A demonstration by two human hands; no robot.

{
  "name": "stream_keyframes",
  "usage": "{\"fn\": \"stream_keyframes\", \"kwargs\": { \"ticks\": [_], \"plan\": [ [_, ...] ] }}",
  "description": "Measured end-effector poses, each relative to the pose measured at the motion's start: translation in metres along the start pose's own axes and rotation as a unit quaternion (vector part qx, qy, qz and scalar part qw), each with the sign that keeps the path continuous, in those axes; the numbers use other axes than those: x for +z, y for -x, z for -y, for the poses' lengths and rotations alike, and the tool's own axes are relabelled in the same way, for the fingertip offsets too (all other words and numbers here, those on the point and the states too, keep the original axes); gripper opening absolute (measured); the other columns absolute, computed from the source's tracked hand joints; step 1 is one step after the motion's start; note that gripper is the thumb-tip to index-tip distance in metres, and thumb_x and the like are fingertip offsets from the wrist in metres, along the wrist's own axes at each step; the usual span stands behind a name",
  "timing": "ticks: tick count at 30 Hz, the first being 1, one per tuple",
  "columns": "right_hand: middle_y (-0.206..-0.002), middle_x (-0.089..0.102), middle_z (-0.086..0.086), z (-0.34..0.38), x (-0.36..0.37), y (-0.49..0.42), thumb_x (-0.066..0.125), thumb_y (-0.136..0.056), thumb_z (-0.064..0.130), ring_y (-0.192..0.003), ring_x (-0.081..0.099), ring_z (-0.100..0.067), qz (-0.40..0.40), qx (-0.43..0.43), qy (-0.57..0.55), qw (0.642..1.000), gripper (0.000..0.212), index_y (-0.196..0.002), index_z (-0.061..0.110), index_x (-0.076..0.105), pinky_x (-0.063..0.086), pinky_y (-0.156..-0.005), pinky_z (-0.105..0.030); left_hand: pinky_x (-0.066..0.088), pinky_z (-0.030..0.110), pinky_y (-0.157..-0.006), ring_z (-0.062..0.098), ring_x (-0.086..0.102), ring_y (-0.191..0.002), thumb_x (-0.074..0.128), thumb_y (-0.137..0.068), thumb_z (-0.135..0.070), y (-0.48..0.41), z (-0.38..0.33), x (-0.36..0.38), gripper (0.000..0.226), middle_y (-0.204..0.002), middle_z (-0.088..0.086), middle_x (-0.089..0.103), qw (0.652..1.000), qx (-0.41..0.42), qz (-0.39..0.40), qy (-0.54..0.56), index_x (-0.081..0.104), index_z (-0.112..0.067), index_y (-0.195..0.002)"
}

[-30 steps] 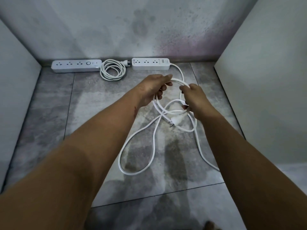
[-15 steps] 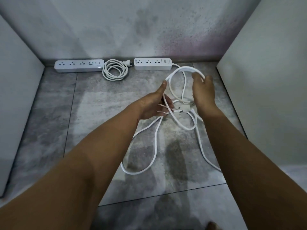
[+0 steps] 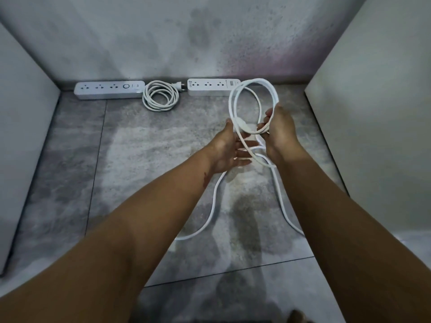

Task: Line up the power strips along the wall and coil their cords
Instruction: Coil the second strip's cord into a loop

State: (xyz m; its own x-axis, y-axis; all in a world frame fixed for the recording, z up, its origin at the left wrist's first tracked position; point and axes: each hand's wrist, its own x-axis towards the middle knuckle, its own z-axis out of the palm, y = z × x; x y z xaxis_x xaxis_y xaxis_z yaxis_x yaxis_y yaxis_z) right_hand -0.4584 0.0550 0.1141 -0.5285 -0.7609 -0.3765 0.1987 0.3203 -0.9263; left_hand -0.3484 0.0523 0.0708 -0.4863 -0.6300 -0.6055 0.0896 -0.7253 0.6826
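Two white power strips lie against the back wall: the left strip (image 3: 108, 89) and the right strip (image 3: 210, 86). Between them rests the left strip's coiled cord (image 3: 160, 99). The right strip's white cord (image 3: 234, 106) is lifted into two loops in front of that strip. My right hand (image 3: 278, 130) is closed around the loops at their lower right. My left hand (image 3: 229, 148) is below them, palm up with fingers spread, and the cord runs across its fingers. The remaining cord (image 3: 211, 215) trails loose on the floor toward me.
The grey tiled floor (image 3: 140, 171) is boxed in by a stained back wall (image 3: 163, 38), a pale panel on the left (image 3: 21, 127) and another on the right (image 3: 377, 113). A toe shows at the bottom edge (image 3: 299, 317).
My right hand moved right and gathered a second loop, now raised over the right strip's end. My left hand slid right under the loops. Less loose cord lies on the floor.
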Motion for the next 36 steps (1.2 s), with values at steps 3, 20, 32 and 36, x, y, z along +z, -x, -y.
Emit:
{"fn": "stream_keyframes", "kwargs": {
  "ticks": [3,20,32,36],
  "plan": [
    [-0.078,0.054,0.000,-0.006,-0.002,0.002,0.031,-0.102,0.028,-0.074,0.050,-0.016,0.019,-0.018,0.104,0.994,0.035,-0.076,0.019,0.053,0.041,-0.069,-0.028,0.046,0.028,-0.068,0.017,0.057,-0.072,0.011,-0.100,-0.059,-0.004,-0.005,0.005,0.067,-0.101,0.006,0.069,0.996,0.038,-0.061,0.053,0.062,-0.017,-0.098],
    [-0.146,0.034,-0.014,-0.005,-0.026,0.001,0.062,-0.085,0.026,-0.134,0.036,-0.033,-0.068,-0.144,0.396,0.904,0.067,-0.142,0.010,0.032,0.033,-0.107,-0.044,0.037,0.026,-0.049,0.011,0.028,-0.046,0.040,-0.102,-0.016,-0.002,-0.036,-0.011,0.030,-0.065,0.000,0.034,0.974,0.156,-0.167,-0.002,0.056,-0.007,-0.126],
    [-0.107,0.059,-0.014,-0.016,-0.035,-0.004,0.048,-0.093,0.030,-0.095,0.057,-0.036,0.060,-0.276,0.582,0.763,0.026,-0.110,0.011,0.050,0.043,-0.070,-0.038,0.030,0.022,-0.043,0.009,0.036,-0.042,0.066,-0.090,-0.015,0.007,-0.036,0.005,0.026,-0.068,0.004,0.057,0.959,0.158,-0.057,-0.228,0.050,-0.011,-0.109],
    [-0.096,0.059,-0.014,-0.019,-0.040,-0.007,0.040,-0.098,0.026,-0.083,0.056,-0.034,0.015,-0.206,0.522,0.827,0.025,-0.110,0.006,0.049,0.042,-0.068,-0.037,0.052,0.031,-0.057,0.016,0.057,-0.050,0.065,-0.093,-0.030,0.004,-0.040,0.002,0.033,-0.069,0.006,0.061,0.964,0.170,-0.047,-0.199,0.055,-0.004,-0.110]
  ]
}}
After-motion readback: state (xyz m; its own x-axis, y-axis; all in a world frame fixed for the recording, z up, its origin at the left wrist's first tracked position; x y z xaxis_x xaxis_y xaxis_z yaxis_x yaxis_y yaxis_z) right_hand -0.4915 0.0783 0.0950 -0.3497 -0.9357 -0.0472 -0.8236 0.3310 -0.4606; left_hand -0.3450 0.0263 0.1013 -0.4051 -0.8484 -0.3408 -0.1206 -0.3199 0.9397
